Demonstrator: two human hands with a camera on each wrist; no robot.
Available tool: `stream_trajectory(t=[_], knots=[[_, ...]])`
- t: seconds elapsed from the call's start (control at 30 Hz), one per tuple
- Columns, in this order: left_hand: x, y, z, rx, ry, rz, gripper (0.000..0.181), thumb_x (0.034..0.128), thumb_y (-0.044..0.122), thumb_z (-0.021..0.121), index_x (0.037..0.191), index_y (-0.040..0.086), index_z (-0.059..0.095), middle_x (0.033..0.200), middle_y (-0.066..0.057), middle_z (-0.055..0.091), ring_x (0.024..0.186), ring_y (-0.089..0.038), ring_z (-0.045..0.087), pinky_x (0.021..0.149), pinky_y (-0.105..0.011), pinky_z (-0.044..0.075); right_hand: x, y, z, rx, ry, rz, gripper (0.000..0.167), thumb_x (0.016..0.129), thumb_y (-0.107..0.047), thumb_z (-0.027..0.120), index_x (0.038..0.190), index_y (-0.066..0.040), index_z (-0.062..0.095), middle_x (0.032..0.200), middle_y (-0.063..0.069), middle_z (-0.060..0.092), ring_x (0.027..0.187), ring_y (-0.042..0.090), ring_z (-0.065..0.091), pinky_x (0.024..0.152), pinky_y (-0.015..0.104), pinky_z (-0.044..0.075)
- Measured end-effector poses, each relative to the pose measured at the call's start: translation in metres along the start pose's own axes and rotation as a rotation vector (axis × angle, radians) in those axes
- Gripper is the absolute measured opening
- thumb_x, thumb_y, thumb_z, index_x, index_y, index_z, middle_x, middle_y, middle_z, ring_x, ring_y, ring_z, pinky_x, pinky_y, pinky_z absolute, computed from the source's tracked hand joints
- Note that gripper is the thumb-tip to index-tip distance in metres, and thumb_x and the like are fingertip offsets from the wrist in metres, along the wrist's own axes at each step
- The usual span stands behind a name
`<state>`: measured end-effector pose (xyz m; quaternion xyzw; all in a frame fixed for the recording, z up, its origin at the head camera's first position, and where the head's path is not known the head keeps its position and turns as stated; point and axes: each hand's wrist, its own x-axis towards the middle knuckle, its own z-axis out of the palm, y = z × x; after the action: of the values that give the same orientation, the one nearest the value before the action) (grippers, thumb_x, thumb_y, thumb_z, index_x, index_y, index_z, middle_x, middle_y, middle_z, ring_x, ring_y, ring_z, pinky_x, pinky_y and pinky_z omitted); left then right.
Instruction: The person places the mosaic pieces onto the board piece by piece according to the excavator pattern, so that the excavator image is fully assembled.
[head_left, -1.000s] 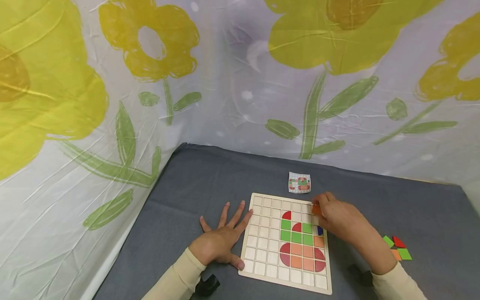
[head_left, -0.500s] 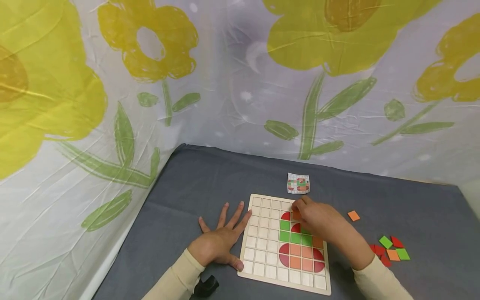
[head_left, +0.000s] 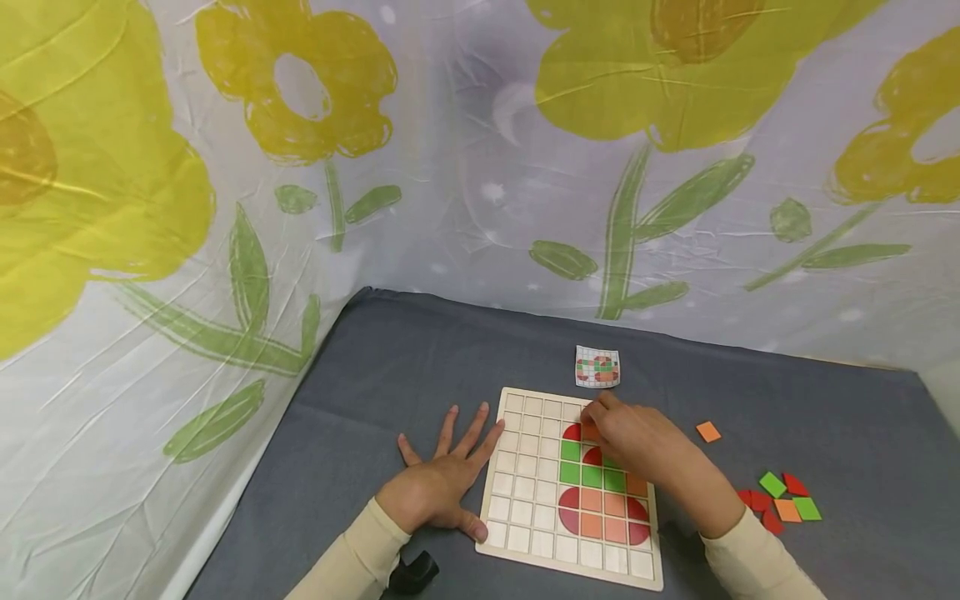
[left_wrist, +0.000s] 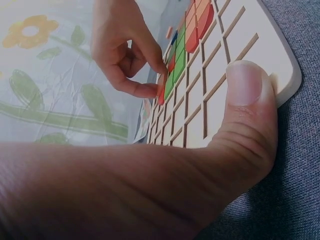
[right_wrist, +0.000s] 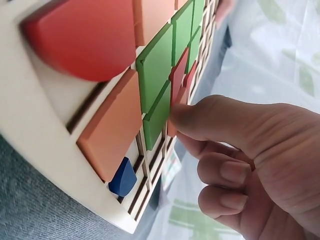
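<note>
My left hand [head_left: 442, 487] lies with fingers spread at the left edge of the wooden grid board [head_left: 523, 486], its thumb and a fingertip touching the frame. With thumb and finger, my right hand [head_left: 641, 442] pinches an orange square tile [head_left: 590, 432] at a cell beside a red quarter-circle tile [head_left: 572, 432]. Whether the tile lies flat in the cell is hidden by the fingers. Green squares [head_left: 570, 473], pale orange squares [head_left: 592, 500] and red rounded tiles fill other cells. The right wrist view shows a small dark blue piece [right_wrist: 123, 178] near the board's edge.
Behind the board lies a small printed card [head_left: 597, 367] with a coloured grid pattern. A loose orange tile [head_left: 708, 431] and several green, red and orange tiles [head_left: 787, 510] lie to the right on the grey cloth [head_left: 420, 350]. A flower-printed curtain [head_left: 465, 167] stands behind.
My right hand has moved left from the board's upper right edge to the cell beside the red quarter-circle, carrying the orange tile. Loose tiles at right came into view. My left hand stayed put.
</note>
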<state>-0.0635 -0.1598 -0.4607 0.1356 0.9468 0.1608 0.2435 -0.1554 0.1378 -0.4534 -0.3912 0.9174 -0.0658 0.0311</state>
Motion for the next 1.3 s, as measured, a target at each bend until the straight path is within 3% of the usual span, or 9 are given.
stream_trajectory(t=[0.73,0.97,1.13,1.3], knots=[[0.0,-0.002,0.002,-0.009,0.004,0.016,0.145,0.0646,0.054,0.095,0.172,0.032,0.001,0.178,0.0,-0.014,0.161,-0.042,-0.019,0.095,-0.098,-0.006,-0.003,0.001,-0.006,0.003,-0.002,-0.022,0.014,0.094,-0.01,0.081,0.107,-0.007,0.076,0.095,0.001,0.058,0.057,0.005,0.048,0.052,0.023,0.046],[0.002,-0.002,0.002,-0.023,-0.01,0.017,0.144,0.0671,0.052,0.095,0.172,0.034,-0.002,0.178,0.0,-0.016,0.16,-0.043,-0.02,0.095,-0.097,-0.008,-0.011,0.007,-0.013,0.105,-0.022,0.064,0.019,0.096,-0.012,0.08,0.115,-0.012,0.074,0.11,0.0,0.062,0.06,0.002,0.051,0.055,0.023,0.047],[0.0,-0.001,0.001,-0.01,-0.009,0.009,0.143,0.0659,0.054,0.094,0.172,0.032,0.001,0.178,0.0,-0.014,0.161,-0.042,-0.019,0.096,-0.098,-0.005,-0.02,0.021,-0.02,0.112,-0.013,0.119,0.021,0.097,-0.009,0.078,0.117,-0.011,0.073,0.112,0.002,0.062,0.062,0.002,0.05,0.054,0.024,0.045],[0.003,-0.005,0.004,-0.023,-0.012,0.013,0.144,0.0666,0.052,0.095,0.172,0.035,-0.003,0.178,0.002,-0.017,0.16,-0.042,-0.022,0.094,-0.097,-0.008,-0.034,0.038,-0.024,0.091,0.01,0.166,0.022,0.097,-0.009,0.077,0.118,-0.01,0.074,0.112,0.001,0.065,0.071,0.005,0.056,0.06,0.03,0.051]])
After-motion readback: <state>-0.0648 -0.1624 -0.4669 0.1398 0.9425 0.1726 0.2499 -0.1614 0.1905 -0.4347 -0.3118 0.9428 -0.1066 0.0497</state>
